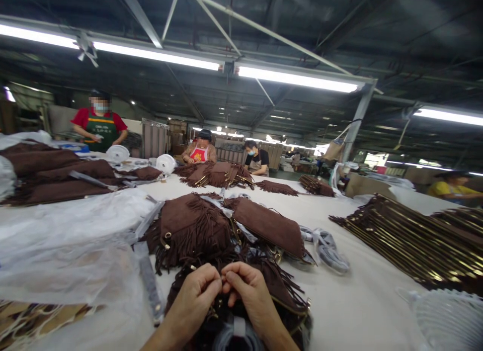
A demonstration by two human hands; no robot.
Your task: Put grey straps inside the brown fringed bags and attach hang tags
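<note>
A dark brown suede bag with fringe [287, 295] lies at the near edge of the white table [362, 300], right under me. My left hand [196, 295] and my right hand [249, 290] meet over its top, fingertips pinched together on a small part of the bag that I cannot make out. Both hands have curled, closed fingers. Just beyond them lies a pile of more brown fringed bags [196, 225], one with a flat flap [269, 225].
Clear plastic sheets [68, 240] cover the table's left side. Stacked brown straps with gold trim [411, 240] lie at right, a white ribbed object [445, 316] at the near right. Further bags [53, 175] are piled at the back left. Other people work at the far end.
</note>
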